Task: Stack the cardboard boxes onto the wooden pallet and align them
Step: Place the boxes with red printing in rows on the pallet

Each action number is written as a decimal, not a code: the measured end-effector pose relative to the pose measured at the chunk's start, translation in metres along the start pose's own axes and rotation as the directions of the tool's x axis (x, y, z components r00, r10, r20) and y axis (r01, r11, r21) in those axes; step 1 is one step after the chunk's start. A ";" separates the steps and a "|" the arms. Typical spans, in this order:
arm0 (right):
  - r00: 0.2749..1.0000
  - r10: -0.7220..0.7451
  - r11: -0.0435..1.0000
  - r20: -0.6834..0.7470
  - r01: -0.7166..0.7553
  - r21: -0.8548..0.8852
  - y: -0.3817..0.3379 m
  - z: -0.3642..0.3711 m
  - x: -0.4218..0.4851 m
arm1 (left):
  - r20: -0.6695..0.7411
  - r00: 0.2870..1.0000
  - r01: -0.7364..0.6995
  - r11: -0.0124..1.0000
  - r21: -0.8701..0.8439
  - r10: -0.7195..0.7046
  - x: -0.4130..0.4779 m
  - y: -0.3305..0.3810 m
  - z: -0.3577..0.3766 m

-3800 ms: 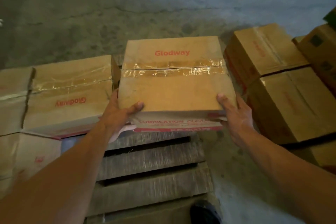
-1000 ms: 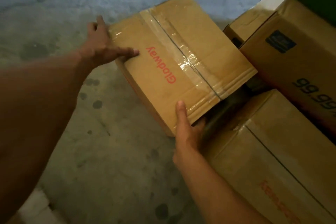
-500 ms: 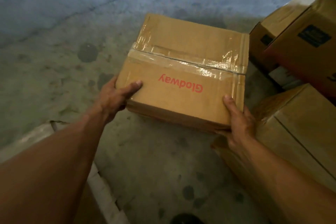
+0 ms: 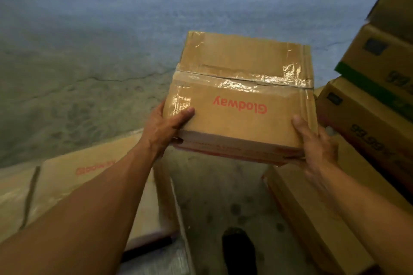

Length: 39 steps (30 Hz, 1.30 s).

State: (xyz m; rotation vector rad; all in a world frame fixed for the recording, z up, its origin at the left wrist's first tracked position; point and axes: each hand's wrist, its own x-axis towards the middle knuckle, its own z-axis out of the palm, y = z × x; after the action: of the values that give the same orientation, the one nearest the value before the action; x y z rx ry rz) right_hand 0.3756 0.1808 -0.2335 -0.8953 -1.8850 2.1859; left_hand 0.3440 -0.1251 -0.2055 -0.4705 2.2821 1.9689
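Your left hand (image 4: 165, 127) and right hand (image 4: 312, 143) clasp the near corners of a taped box (image 4: 241, 100), thumbs on top, holding it above the floor (image 4: 89, 62). Carry step, by the look of it; next, set it beside the lower box (image 4: 73, 176) under your left arm, edges flush.

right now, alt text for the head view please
The left hand and the right hand hold a taped cardboard box marked Glodway above a concrete floor. Another Glodway box lies lower left, and stacked boxes stand on the right.
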 end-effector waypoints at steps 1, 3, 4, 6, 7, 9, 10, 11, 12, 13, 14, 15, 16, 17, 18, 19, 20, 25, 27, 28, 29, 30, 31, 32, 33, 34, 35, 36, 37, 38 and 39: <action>1.000 -0.021 1.000 0.022 0.021 0.009 -0.011 -0.008 -0.024 | -0.013 1.000 -0.021 1.000 -0.008 0.021 -0.028 0.010 -0.010; 0.997 -0.060 0.998 0.044 0.059 0.007 -0.032 -0.025 -0.071 | -0.043 0.997 -0.059 0.998 -0.019 0.058 -0.085 0.029 -0.027; 0.996 -0.071 0.997 0.056 0.071 0.006 -0.040 -0.029 -0.088 | -0.056 0.996 -0.077 0.997 -0.023 0.076 -0.108 0.036 -0.034; 0.991 -0.094 0.996 0.096 0.094 -0.002 -0.057 -0.038 -0.128 | -0.092 0.989 -0.116 0.993 -0.031 0.112 -0.159 0.049 -0.049; 0.988 -0.107 0.994 0.111 0.109 -0.009 -0.065 -0.043 -0.146 | -0.112 0.986 -0.126 0.991 -0.045 0.120 -0.182 0.054 -0.054; 0.981 -0.128 0.990 0.144 0.134 -0.035 -0.078 -0.050 -0.176 | -0.164 0.980 -0.123 0.989 -0.085 0.108 -0.221 0.057 -0.065; 0.975 -0.140 0.987 0.170 0.151 -0.053 -0.084 -0.056 -0.189 | -0.187 0.978 -0.119 0.987 -0.112 0.096 -0.241 0.057 -0.069; 0.968 -0.150 0.983 0.201 0.167 -0.075 -0.089 -0.061 -0.202 | -0.204 0.975 -0.115 0.984 -0.139 0.086 -0.260 0.055 -0.073; 0.961 -0.153 0.979 0.232 0.179 -0.095 -0.094 -0.067 -0.214 | -0.220 0.972 -0.120 0.979 -0.167 0.082 -0.281 0.053 -0.075; 0.953 -0.154 0.975 0.261 0.189 -0.115 -0.097 -0.075 -0.226 | -0.237 0.968 -0.130 0.974 -0.184 0.084 -0.301 0.050 -0.076; 0.945 -0.156 0.972 0.289 0.199 -0.126 -0.097 -0.082 -0.234 | -0.249 0.964 -0.140 0.972 -0.191 0.090 -0.318 0.046 -0.077; 0.934 -0.159 0.966 0.320 0.214 -0.143 -0.097 -0.092 -0.245 | -0.262 0.961 -0.144 0.969 -0.198 0.089 -0.338 0.042 -0.077; 0.922 -0.154 0.963 0.356 0.220 -0.152 -0.097 -0.100 -0.256 | -0.270 0.960 -0.141 0.966 -0.217 0.079 -0.358 0.039 -0.076; 0.910 -0.135 0.966 0.393 0.210 -0.153 -0.096 -0.108 -0.270 | -0.270 0.960 -0.140 0.960 -0.243 0.071 -0.379 0.035 -0.077; 0.900 -0.111 0.968 0.422 0.194 -0.158 -0.093 -0.117 -0.283 | -0.274 0.959 -0.142 0.954 -0.263 0.067 -0.399 0.031 -0.078; 0.892 -0.093 0.967 0.443 0.186 -0.173 -0.090 -0.124 -0.293 | -0.276 0.959 -0.139 0.953 -0.269 0.062 -0.415 0.028 -0.078; 0.889 -0.067 0.964 0.454 0.175 -0.201 -0.086 -0.134 -0.305 | -0.281 0.959 -0.121 0.956 -0.266 0.043 -0.436 0.024 -0.077; 0.892 0.011 0.944 0.452 0.139 -0.298 -0.056 -0.171 -0.375 | -0.343 0.938 -0.050 0.956 -0.288 -0.054 -0.536 -0.006 -0.085; 0.885 0.048 0.935 0.462 0.124 -0.334 -0.034 -0.177 -0.403 | -0.394 0.909 0.003 0.949 -0.315 -0.134 -0.570 -0.032 -0.094; 0.885 0.066 0.929 0.461 0.114 -0.352 -0.022 -0.179 -0.415 | -0.407 0.897 0.025 0.939 -0.344 -0.174 -0.588 -0.047 -0.099; 0.880 0.079 0.921 0.467 0.115 -0.372 -0.007 -0.181 -0.430 | -0.410 0.888 0.046 0.929 -0.367 -0.206 -0.605 -0.065 -0.107; 0.876 0.093 0.911 0.473 0.117 -0.395 0.007 -0.184 -0.443 | -0.409 0.882 0.071 0.924 -0.377 -0.234 -0.622 -0.081 -0.112; 0.872 0.113 0.906 0.477 0.107 -0.410 0.020 -0.188 -0.455 | -0.405 0.876 0.101 0.921 -0.375 -0.261 -0.637 -0.097 -0.117; 0.865 0.138 0.901 0.482 0.092 -0.424 0.038 -0.186 -0.473 | -0.400 0.870 0.128 0.916 -0.380 -0.287 -0.655 -0.114 -0.128; 0.863 0.161 0.898 0.478 0.074 -0.434 0.056 -0.181 -0.491 | -0.393 0.866 0.149 0.909 -0.390 -0.310 -0.670 -0.132 -0.143; 0.861 0.180 0.893 0.476 0.060 -0.446 0.071 -0.177 -0.506 | -0.392 0.858 0.170 0.902 -0.397 -0.334 -0.680 -0.146 -0.156; 0.857 0.200 0.887 0.475 0.049 -0.460 0.091 -0.169 -0.524 | -0.393 0.849 0.191 0.897 -0.398 -0.355 -0.689 -0.163 -0.175; 0.857 0.213 0.880 0.469 0.040 -0.472 0.112 -0.159 -0.541 | -0.395 0.842 0.203 0.894 -0.399 -0.367 -0.698 -0.178 -0.196; 0.858 0.222 0.877 0.462 0.032 -0.480 0.132 -0.147 -0.559 | -0.399 0.834 0.214 0.890 -0.402 -0.381 -0.705 -0.193 -0.218; 0.858 0.230 0.879 0.460 0.020 -0.477 0.151 -0.134 -0.577 | -0.405 0.826 0.223 0.887 -0.405 -0.392 -0.712 -0.205 -0.240; 0.857 0.240 0.882 0.455 0.003 -0.471 0.166 -0.122 -0.591 | -0.411 0.816 0.234 0.883 -0.408 -0.406 -0.716 -0.214 -0.259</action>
State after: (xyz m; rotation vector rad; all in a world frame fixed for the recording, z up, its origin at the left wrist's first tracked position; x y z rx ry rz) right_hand 0.9674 -0.0186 -0.1861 -0.5240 -2.7500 2.2419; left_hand 1.1187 -0.2810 -0.1753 -1.4426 1.8793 2.2446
